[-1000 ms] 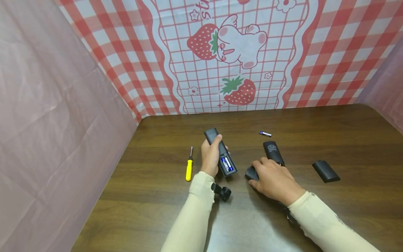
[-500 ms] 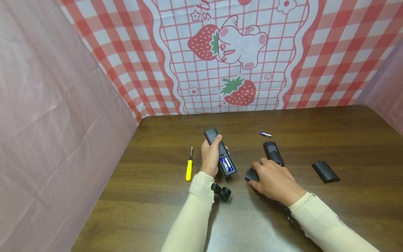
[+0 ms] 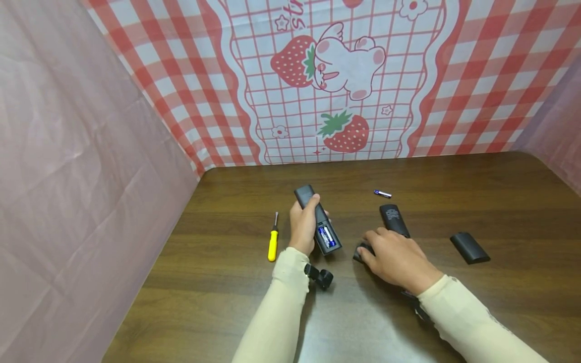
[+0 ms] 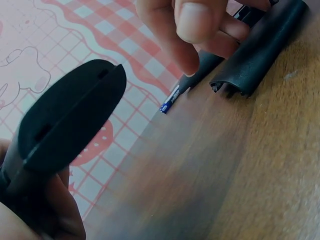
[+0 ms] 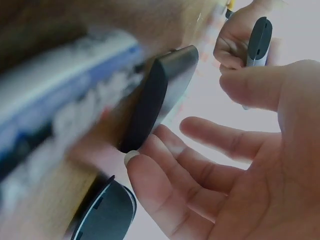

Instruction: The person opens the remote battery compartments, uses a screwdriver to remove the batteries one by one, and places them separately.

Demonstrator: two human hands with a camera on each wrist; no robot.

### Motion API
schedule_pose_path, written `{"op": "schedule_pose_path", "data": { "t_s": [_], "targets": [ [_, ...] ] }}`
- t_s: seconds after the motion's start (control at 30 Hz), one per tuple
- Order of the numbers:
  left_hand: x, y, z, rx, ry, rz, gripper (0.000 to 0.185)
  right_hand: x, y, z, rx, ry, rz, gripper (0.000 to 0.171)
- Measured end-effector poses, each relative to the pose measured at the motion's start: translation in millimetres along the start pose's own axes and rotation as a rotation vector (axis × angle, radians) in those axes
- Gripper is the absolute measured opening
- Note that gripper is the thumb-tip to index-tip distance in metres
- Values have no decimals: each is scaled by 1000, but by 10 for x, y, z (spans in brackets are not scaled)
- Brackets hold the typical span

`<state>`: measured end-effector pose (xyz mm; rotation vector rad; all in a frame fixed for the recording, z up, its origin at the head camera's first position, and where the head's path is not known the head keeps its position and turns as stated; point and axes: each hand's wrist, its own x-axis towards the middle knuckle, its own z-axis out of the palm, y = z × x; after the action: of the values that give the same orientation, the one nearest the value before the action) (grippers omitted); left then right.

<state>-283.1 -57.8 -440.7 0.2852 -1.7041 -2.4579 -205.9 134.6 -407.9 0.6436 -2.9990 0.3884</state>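
Note:
My left hand grips a black remote control, back side up, its battery bay uncovered with blue-and-white batteries inside. My right hand is spread low over a black battery cover lying on the table. In the right wrist view its fingertips are by one end of that cover; whether they touch it I cannot tell. The thumb stands apart from it. Just beyond that hand lies a second black remote, partly hidden by the fingers. A blurred blue-and-white battery looms close in the right wrist view.
A yellow-handled screwdriver lies left of my left hand. Behind the second remote is a loose battery. Another black cover rests to the right. A checked cloth hangs at the table's back edge.
My right thumb has lifted from the near side of the black cover and is now above it. The left hand and its remote have stayed in place.

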Motion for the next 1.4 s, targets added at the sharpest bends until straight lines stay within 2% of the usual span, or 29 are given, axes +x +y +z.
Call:
{"op": "schedule_pose_path", "data": {
  "t_s": [0.27, 0.5, 0.73, 1.0, 1.23, 1.4],
  "targets": [
    [-8, -6, -9, 5, 1, -23, 34, 12, -16, -6, 8, 21, 12, 39],
    [-6, -3, -14, 3, -8, -19, 34, 90, -54, -34, 43, 72, -19, 38],
    [-32, -3, -17, 13, -32, -34, 35, 159, -103, -30, 78, 72, -10, 37],
    [-34, -6, -2, 14, -46, -30, 36, 283, -125, -35, 115, 131, 33, 32],
    [-31, 3, 5, 20, -61, -40, 35, 369, -177, -73, 143, 128, 47, 35],
    [-29, 12, 20, 58, -67, -31, 33, 423, -225, -57, 178, 128, 55, 38]
  ]
}}
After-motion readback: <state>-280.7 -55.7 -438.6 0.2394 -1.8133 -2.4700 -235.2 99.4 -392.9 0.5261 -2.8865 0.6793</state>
